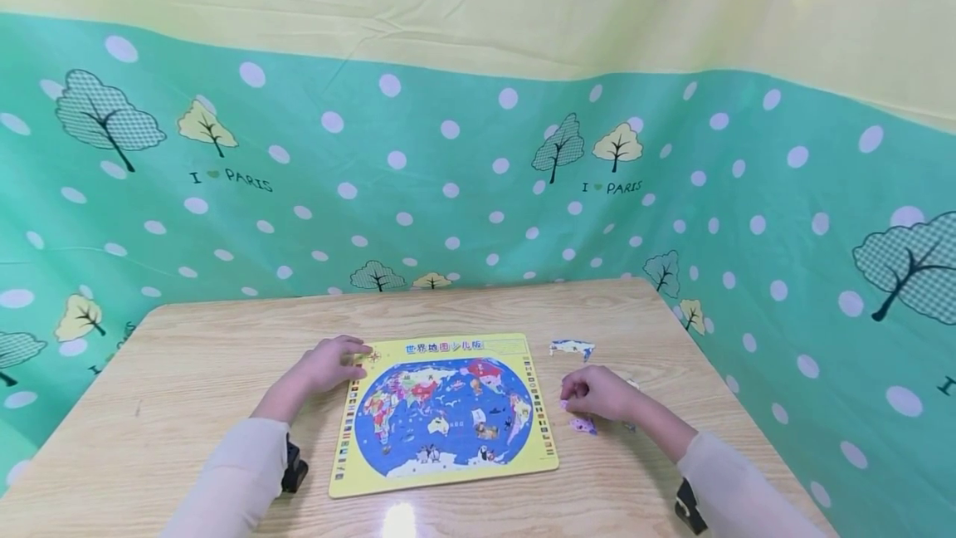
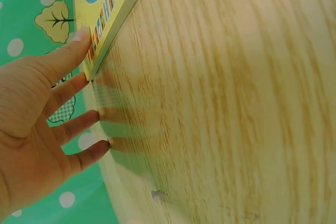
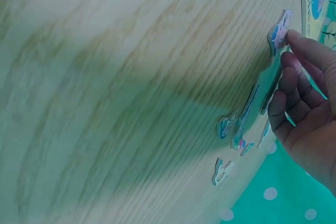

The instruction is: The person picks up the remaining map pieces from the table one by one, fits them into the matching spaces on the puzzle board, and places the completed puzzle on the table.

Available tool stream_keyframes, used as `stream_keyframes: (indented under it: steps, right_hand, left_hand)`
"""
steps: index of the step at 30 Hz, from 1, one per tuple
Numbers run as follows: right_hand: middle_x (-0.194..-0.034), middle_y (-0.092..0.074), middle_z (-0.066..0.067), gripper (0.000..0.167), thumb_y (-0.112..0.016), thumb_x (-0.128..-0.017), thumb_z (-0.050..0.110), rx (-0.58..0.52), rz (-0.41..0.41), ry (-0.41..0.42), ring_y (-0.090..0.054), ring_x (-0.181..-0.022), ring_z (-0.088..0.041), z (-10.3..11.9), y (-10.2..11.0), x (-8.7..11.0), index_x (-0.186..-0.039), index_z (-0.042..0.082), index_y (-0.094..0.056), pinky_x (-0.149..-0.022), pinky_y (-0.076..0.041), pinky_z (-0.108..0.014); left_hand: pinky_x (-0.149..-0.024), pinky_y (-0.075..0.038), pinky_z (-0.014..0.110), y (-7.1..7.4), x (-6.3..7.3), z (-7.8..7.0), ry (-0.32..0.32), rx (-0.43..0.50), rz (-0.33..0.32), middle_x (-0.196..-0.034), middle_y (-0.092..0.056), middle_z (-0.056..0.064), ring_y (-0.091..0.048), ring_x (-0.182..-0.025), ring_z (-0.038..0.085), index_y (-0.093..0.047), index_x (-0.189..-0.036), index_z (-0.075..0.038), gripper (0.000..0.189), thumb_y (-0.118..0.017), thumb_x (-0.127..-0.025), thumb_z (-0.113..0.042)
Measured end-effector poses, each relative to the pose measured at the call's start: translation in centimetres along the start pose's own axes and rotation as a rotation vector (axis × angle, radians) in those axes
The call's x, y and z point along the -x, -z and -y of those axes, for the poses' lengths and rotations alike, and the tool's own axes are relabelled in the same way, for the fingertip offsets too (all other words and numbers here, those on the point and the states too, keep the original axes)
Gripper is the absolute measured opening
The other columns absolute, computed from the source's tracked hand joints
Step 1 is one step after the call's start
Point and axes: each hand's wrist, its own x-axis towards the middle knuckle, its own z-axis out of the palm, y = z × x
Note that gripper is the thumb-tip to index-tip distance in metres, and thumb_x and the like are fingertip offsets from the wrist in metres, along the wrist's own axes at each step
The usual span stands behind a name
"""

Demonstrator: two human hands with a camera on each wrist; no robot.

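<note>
A yellow-bordered world map puzzle board (image 1: 548, 447) lies on the table, with blue oceans and rows of small flags along its sides. At its upper left corner is my left hand (image 1: 332, 364); the thumb (image 2: 76, 51) rests on the border and the other fingers are spread and fairly straight at the edge. To the right of the board, my right hand (image 1: 605, 394) pinches a small pale puzzle piece (image 3: 282, 31) between thumb and fingers. A pink-purple piece (image 1: 582, 425) lies just below that hand, and a white-and-blue piece (image 1: 573, 347) lies above it.
More loose pieces, such as a small one (image 3: 223, 171), lie on the wooden table (image 1: 209, 347) by the right hand, partly hidden by it in the head view. A green dotted cloth (image 1: 418, 214) hangs behind and to the right of the table.
</note>
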Motion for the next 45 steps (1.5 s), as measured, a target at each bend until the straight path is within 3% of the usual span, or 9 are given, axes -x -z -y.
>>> stream_keyframes:
  steps: [10,21,24,33,45]
  right_hand:
    - [-0.072,-0.057,0.001,0.006,-0.071,-0.08,0.012,-0.063,-0.028,-0.099,-0.051,-0.063,-0.011,-0.1,-0.2,-0.4,-0.078,0.012,-0.065,-0.051,-0.044,-0.019]
    - [-0.103,-0.067,-0.004,0.009,-0.072,-0.079,0.017,-0.069,-0.021,-0.179,-0.053,-0.071,-0.012,-0.3,-0.1,-0.4,-0.074,0.014,-0.065,-0.059,-0.045,-0.02]
    - [-0.106,-0.066,-0.004,0.008,-0.072,-0.079,0.018,-0.083,-0.022,-0.193,-0.053,-0.073,-0.012,-0.1,-0.1,-0.5,-0.075,0.013,-0.066,-0.061,-0.046,-0.021]
    - [-0.075,-0.062,-0.001,0.008,-0.071,-0.08,0.019,-0.098,-0.011,-0.166,-0.055,-0.068,-0.015,0.8,0.8,-0.6,-0.083,0.011,-0.068,-0.055,-0.047,-0.023]
    - [-0.07,-0.062,-0.005,0.008,-0.069,-0.081,0.018,-0.093,-0.005,-0.15,-0.057,-0.063,-0.018,1.7,1.1,-1.3,-0.082,0.011,-0.068,-0.054,-0.048,-0.024]
  left_hand:
    - [-0.103,-0.026,0.069,-0.1,-0.2,0.1,0.016,0.016,0.004,-0.139,-0.045,0.022,-0.037,-0.127,0.049,-0.058,-0.126,-0.01,0.046,-0.067,-0.083,-0.024]
    - [-0.103,-0.026,0.069,-0.5,-0.4,0.1,0.031,0.037,0.019,-0.14,-0.044,0.022,-0.036,-0.128,0.05,-0.058,-0.126,-0.011,0.046,-0.067,-0.083,-0.024]
    - [-0.103,-0.026,0.069,-0.5,-0.4,0.1,0.027,0.031,0.014,-0.139,-0.045,0.022,-0.036,-0.128,0.049,-0.058,-0.126,-0.011,0.046,-0.067,-0.083,-0.024]
    - [-0.102,-0.026,0.069,0.0,-0.3,0.3,0.018,0.032,0.004,-0.139,-0.045,0.022,-0.037,-0.127,0.049,-0.058,-0.126,-0.01,0.046,-0.067,-0.083,-0.024]
    - [-0.103,-0.025,0.07,-0.2,-0.3,0.4,0.024,0.044,-0.001,-0.139,-0.045,0.023,-0.037,-0.128,0.049,-0.059,-0.125,-0.012,0.046,-0.068,-0.082,-0.025]
